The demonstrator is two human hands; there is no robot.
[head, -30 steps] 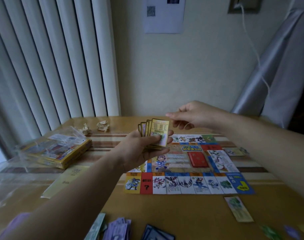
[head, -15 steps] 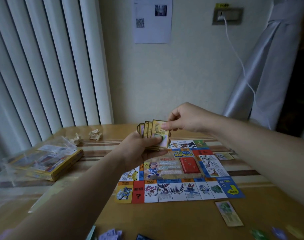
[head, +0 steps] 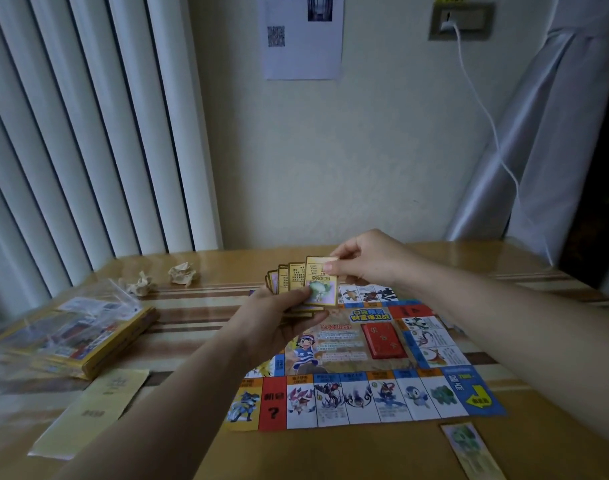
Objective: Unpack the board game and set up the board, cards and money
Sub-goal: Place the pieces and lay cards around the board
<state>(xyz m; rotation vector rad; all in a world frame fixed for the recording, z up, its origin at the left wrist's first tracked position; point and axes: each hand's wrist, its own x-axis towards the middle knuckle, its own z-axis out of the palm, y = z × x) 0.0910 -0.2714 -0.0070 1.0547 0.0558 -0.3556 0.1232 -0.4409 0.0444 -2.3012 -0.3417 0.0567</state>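
The colourful game board [head: 365, 400] lies flat on the wooden table [head: 330, 455], with a red card deck [head: 382, 341] on its middle. My left hand [head: 278, 320] holds a fan of gold-edged cards [head: 296, 282] above the board's far left part. My right hand [head: 368, 258] pinches the top corner of the front card [head: 322, 287] in that fan. One card [head: 469, 448] lies face up on the table off the board's near right corner.
The yellow game box [head: 78, 337] under a clear plastic bag sits at the left. A pale yellow sheet [head: 95, 410] lies in front of it. Two crumpled paper balls [head: 161, 278] rest near the blinds. A white cable hangs down the wall at the right.
My right hand came back from over the board to the fan and took hold of the front card's top. The camera tilted upward, so the near table edge dropped out of view.
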